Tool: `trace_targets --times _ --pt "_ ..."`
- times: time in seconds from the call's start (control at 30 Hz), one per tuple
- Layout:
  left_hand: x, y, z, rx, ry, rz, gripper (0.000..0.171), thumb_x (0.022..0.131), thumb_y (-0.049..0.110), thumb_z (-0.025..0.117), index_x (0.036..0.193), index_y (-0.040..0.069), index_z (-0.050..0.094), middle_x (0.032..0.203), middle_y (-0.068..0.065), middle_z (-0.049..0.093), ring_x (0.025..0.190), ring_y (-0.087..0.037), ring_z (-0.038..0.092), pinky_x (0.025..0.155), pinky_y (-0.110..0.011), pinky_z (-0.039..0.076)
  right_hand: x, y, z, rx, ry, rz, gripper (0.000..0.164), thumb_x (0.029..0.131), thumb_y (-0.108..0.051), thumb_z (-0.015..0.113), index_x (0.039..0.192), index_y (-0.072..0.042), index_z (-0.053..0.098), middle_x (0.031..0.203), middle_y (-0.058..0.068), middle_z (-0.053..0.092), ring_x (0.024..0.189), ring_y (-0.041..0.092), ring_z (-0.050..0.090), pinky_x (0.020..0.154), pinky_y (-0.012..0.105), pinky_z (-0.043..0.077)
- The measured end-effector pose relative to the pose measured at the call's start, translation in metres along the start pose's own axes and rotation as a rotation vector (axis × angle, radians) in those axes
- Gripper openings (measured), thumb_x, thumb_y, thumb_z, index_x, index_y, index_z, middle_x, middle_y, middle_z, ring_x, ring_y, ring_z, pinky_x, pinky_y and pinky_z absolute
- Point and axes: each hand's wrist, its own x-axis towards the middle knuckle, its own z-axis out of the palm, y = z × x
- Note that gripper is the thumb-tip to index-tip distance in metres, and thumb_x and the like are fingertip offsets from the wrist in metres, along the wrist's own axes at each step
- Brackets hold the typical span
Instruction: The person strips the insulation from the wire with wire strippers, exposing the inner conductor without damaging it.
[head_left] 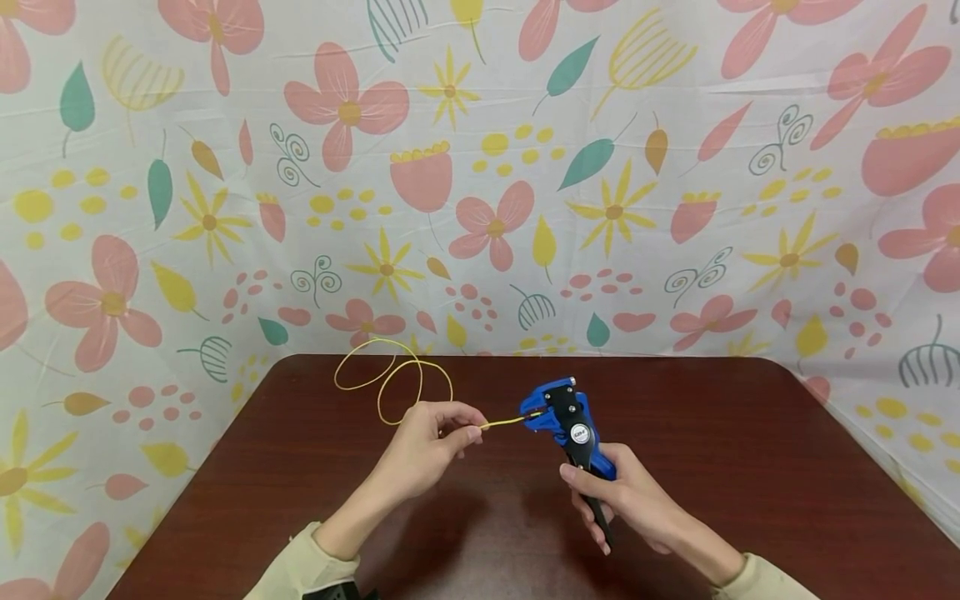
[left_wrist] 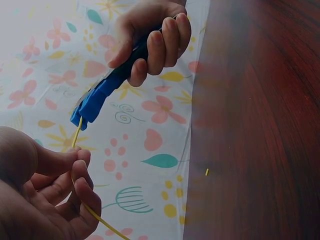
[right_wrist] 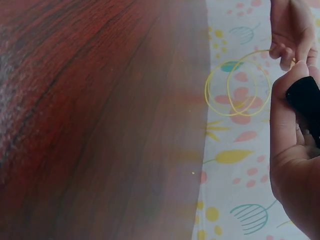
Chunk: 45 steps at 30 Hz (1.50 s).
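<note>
My left hand pinches a thin yellow wire between thumb and fingertips, a short way from its end. That end lies between the jaws of a blue and black wire stripper. Curled round the stripper's handles is my right hand, its thumb along the near side. The left wrist view shows the wire running from the left fingertips up into the tool's blue nose. Behind the left hand, the rest of the wire hangs in loose loops.
Below the hands is a dark red-brown wooden table. On its surface lies a tiny yellow piece. A white cloth with printed flowers hangs behind the table's far edge and along both sides.
</note>
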Motion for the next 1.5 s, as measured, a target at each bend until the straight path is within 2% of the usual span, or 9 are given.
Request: trace_targets --times 0.17,0.23,0.37,0.57,0.9,1.13,1.23,1.43,1.5 --pt "0.0001 0.0000 -0.0002 -0.004 0.003 -0.007 0.009 0.097 -0.001 0.073 0.099 0.006 0.078 0.081 0.001 0.073 0.066 -0.024 0.064 0.060 -0.026 0.053 -0.0007 0.0001 -0.0020 0.029 -0.016 0.003 0.024 0.114 -0.010 0.044 0.106 0.012 0.050 0.075 0.047 0.039 0.050 0.025 0.062 0.045 0.056 0.055" --pt "0.0001 -0.0001 -0.0001 -0.006 0.003 -0.009 0.010 0.097 -0.001 0.073 0.099 0.006 0.078 0.081 0.001 0.073 0.066 -0.027 0.064 0.060 -0.026 0.053 -0.0009 0.0003 -0.0025 0.046 -0.030 0.006 0.024 0.114 -0.010 0.044 0.107 0.011 0.051 0.076 0.047 0.039 0.053 0.021 0.065 0.048 0.057 0.056" --pt "0.0001 -0.0004 0.0001 -0.002 0.003 -0.009 0.010 0.097 -0.001 0.073 0.099 0.007 0.078 0.081 0.001 0.073 0.067 -0.033 0.065 0.060 -0.027 0.053 -0.0010 0.0014 -0.0033 0.067 -0.043 0.008 0.024 0.114 -0.011 0.044 0.109 0.011 0.052 0.076 0.046 0.040 0.056 0.020 0.067 0.050 0.055 0.058" --pt "0.0004 -0.0003 0.0003 0.000 0.005 -0.009 0.010 0.097 -0.002 0.073 0.099 0.007 0.078 0.080 0.001 0.073 0.066 -0.028 0.064 0.060 -0.026 0.052 -0.0011 0.0024 -0.0038 0.068 -0.052 0.003 0.025 0.115 -0.011 0.042 0.109 0.010 0.053 0.077 0.048 0.037 0.056 0.020 0.067 0.050 0.062 0.055" --pt "-0.0002 -0.0002 0.0000 -0.002 0.005 -0.016 0.010 0.097 -0.001 0.073 0.099 0.006 0.078 0.081 0.001 0.073 0.068 -0.036 0.065 0.059 -0.026 0.052 -0.0012 0.0024 -0.0035 0.068 -0.045 -0.002 0.024 0.115 -0.011 0.042 0.109 0.009 0.053 0.077 0.048 0.038 0.056 0.020 0.067 0.050 0.057 0.057" --pt "-0.0002 -0.0002 0.0002 0.000 0.005 -0.015 0.009 0.097 -0.001 0.073 0.099 0.006 0.078 0.081 0.001 0.073 0.068 -0.034 0.065 0.059 -0.026 0.052 -0.0012 0.0019 -0.0023 0.044 -0.044 -0.003 0.025 0.115 -0.012 0.043 0.109 0.009 0.054 0.076 0.047 0.039 0.054 0.019 0.066 0.049 0.059 0.056" --pt "-0.0003 0.0001 0.0002 -0.003 0.007 -0.012 0.009 0.097 -0.001 0.073 0.099 0.006 0.078 0.081 0.001 0.073 0.068 -0.033 0.065 0.059 -0.026 0.051 -0.0009 0.0021 -0.0017 0.031 -0.042 -0.011 0.024 0.115 -0.012 0.043 0.108 0.009 0.053 0.075 0.046 0.039 0.052 0.022 0.064 0.048 0.057 0.056" --pt "-0.0007 0.0011 0.0004 -0.006 0.006 -0.010 0.009 0.096 -0.001 0.073 0.099 0.006 0.078 0.081 0.001 0.073 0.068 -0.035 0.065 0.060 -0.026 0.051 -0.0005 0.0027 -0.0009 0.015 -0.037 -0.023 0.025 0.115 -0.011 0.042 0.105 0.010 0.052 0.072 0.044 0.039 0.046 0.045 0.050 0.042 0.056 0.054" --pt "-0.0007 0.0013 0.0003 -0.007 0.007 -0.012 0.009 0.096 -0.001 0.073 0.099 0.006 0.078 0.081 0.001 0.074 0.068 -0.035 0.065 0.059 -0.026 0.051 -0.0007 0.0027 -0.0008 0.012 -0.035 -0.024 0.025 0.115 -0.011 0.042 0.104 0.010 0.052 0.072 0.044 0.039 0.047 0.049 0.046 0.042 0.055 0.054"
